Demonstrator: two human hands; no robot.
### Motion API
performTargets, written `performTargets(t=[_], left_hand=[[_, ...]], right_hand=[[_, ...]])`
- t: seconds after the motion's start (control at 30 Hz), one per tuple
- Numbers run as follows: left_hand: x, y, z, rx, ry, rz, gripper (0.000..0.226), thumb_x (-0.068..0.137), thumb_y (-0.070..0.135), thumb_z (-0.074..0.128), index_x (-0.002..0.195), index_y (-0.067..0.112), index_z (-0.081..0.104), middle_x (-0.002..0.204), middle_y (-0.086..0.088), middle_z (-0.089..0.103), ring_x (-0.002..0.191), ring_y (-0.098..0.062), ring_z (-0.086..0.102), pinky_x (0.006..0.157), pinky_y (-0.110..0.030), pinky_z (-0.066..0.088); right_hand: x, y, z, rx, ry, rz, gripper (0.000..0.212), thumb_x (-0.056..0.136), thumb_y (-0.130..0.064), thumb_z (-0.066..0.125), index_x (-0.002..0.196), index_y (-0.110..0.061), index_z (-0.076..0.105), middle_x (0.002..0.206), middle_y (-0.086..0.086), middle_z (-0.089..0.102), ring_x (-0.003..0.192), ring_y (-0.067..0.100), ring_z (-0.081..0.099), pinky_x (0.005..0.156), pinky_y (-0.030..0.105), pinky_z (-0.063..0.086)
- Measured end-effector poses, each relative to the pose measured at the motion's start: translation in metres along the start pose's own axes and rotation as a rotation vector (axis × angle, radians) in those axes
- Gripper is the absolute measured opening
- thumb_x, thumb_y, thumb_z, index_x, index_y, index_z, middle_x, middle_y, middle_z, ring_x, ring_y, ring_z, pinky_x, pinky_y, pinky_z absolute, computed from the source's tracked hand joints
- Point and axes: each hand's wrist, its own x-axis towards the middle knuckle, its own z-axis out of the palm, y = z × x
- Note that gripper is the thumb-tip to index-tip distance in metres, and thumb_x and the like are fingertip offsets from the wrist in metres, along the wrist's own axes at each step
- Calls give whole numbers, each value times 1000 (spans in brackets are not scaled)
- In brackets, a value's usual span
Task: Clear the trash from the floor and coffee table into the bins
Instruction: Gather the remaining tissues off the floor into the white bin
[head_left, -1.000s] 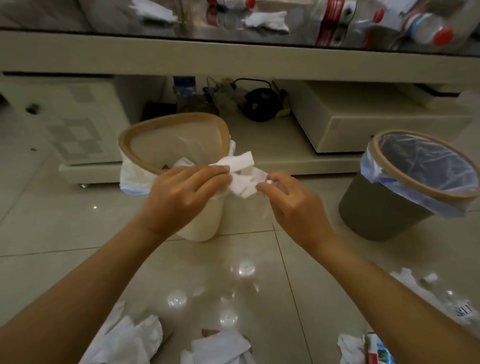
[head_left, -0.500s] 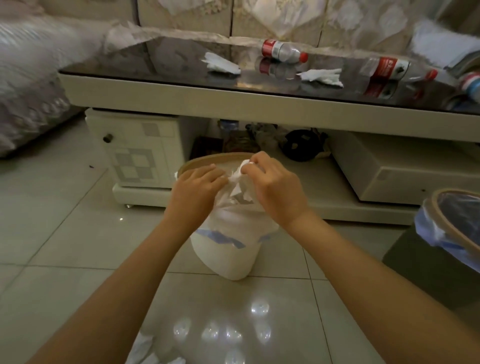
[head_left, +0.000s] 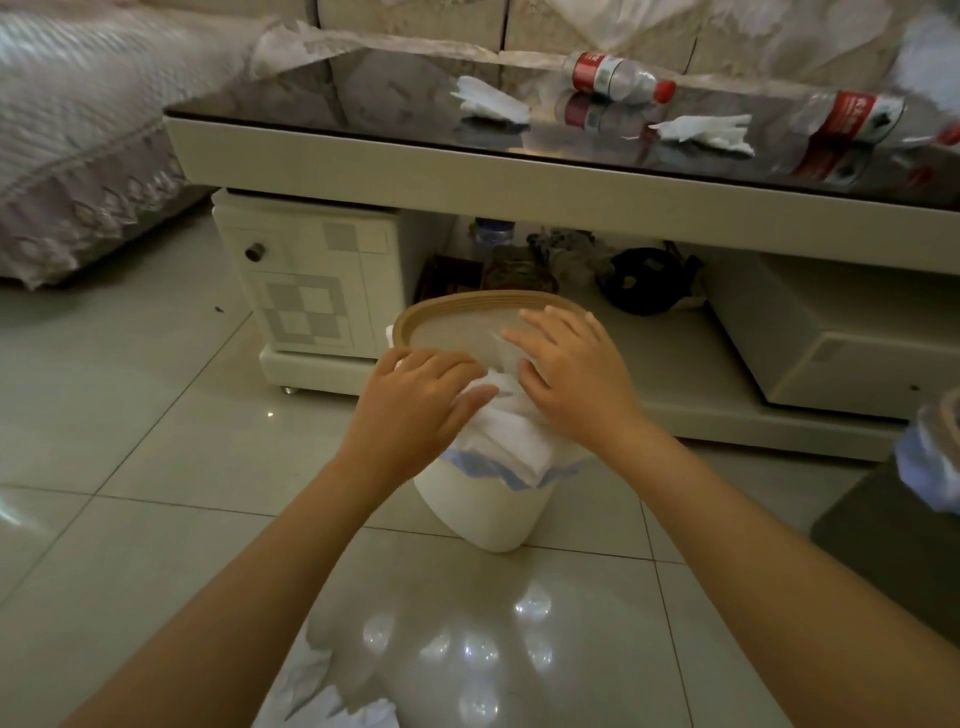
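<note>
Littering the coffee table (head_left: 363, 156): two bottles (head_left: 618, 78), two tissues (head_left: 491, 104).

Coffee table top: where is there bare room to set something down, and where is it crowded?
The glass top of the coffee table is bare at its left end, from the corner to the left tissue. Toward the right it is crowded: a bottle, a second tissue and another bottle lie close together.

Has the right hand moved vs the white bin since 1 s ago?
Yes. The right hand went from short of the white bin to over its tan rim, fingers spread.
</note>
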Motion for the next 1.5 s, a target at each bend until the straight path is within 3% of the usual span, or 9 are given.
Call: performTargets(t=[0.1,0.2,0.37,0.53,0.77,0.97,1.13,1.33,1.5], left_hand=[[0,7,-3,-18,-126,162,51,89,60,44,115,22,65,115,1,68,106,-18,62,96,-38,40],[5,16,-3,21,-117,277,31,87,44,60,101,19,71,98,-3,73,92,-23,68,88,-42,48],[26,32,1,-86,-57,61,48,93,45,34,87,17,73,79,-3,72,73,-24,66,78,-40,48],[54,44,17,121,-170,-80,37,95,35,48,130,26,53,128,0,60,119,-23,50,104,-43,30],[24,117,34,20,-56,205,52,94,46,43,138,18,47,139,-4,52,125,-23,50,100,-42,39],[-35,182,80,71,-471,458,74,95,56,35,151,25,-4,160,-2,4,146,-23,10,115,-45,14],[-54,219,106,13,-555,486,72,94,53,39,150,27,2,159,-1,12,144,-23,15,113,-43,19],[-52,269,130,-53,-621,471,71,93,55,41,150,28,7,157,1,19,142,-21,22,110,-40,25],[-49,314,149,-105,-629,493,71,93,53,44,149,27,10,155,0,22,140,-22,25,107,-39,29]], right_hand=[[-22,5,-12,-57,58,-65,37,95,-25,46,130,-20,55,144,6,46,136,26,35,114,50,20],[-43,10,-17,-103,53,-76,35,95,-25,47,128,-18,57,141,9,48,133,29,39,111,53,25],[-73,23,-17,-108,106,-23,37,94,-27,49,128,-15,56,137,12,53,128,31,46,106,52,35],[-100,40,-13,-151,68,20,45,94,-30,49,137,-18,47,141,9,49,132,27,43,108,49,34],[-169,74,-16,-272,-57,18,55,92,-36,52,142,-18,39,143,11,46,132,29,42,108,50,33],[-259,101,-15,-290,-240,116,61,91,-42,51,144,-17,35,145,13,42,130,31,44,105,48,38],[-327,110,-2,-190,-297,280,61,90,-39,56,144,-18,36,146,11,42,130,30,44,105,46,39],[-405,125,21,-34,-373,595,62,95,-46,40,149,-29,16,157,1,19,142,22,22,116,40,17],[-459,142,24,-47,-418,711,63,94,-44,43,149,-29,17,157,2,20,142,21,20,115,40,20]])
